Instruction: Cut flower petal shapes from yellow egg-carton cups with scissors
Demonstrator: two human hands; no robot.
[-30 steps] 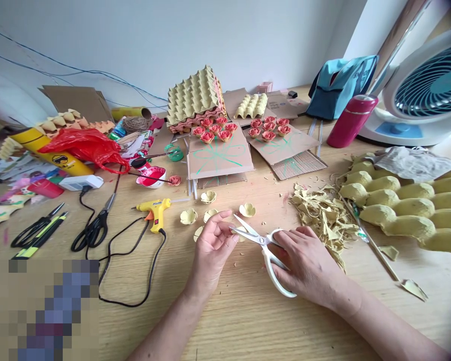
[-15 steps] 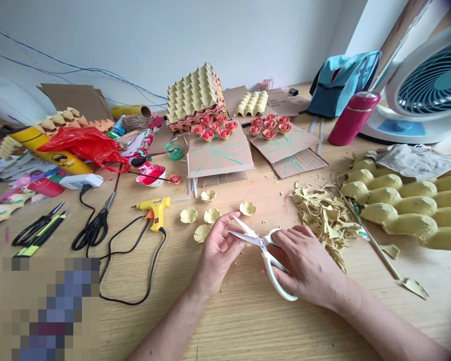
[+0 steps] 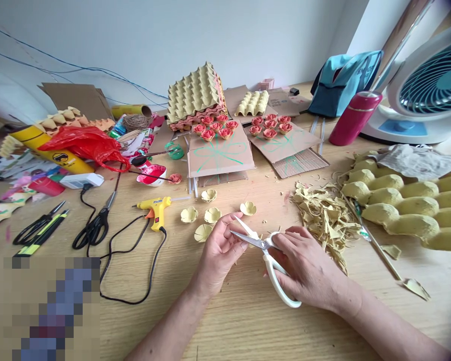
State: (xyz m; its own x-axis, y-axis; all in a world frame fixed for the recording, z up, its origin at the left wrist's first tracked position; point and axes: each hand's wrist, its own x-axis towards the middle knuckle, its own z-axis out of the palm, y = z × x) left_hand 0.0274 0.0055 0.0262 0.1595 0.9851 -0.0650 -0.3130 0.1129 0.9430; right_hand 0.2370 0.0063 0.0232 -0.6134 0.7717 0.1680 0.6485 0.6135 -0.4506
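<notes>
Right hand [image 3: 308, 268]: gripped white-handled metal scissors [image 3: 262, 244], blades parted.
Left hand [image 3: 220, 248]: curled at blades; contents indeterminable.
Scissors: trimming seemed underway; next cut required clear fingertips.
Pale-yellow petalled pulp cups [image 3: 189, 215]: lay beyond left hand.

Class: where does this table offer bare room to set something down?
Mostly bare tabletop lies between the glue-gun cord and left forearm, and between left forearm and right forearm, nearer than the white scissors. Crowded: far left, around the red bag.
</notes>
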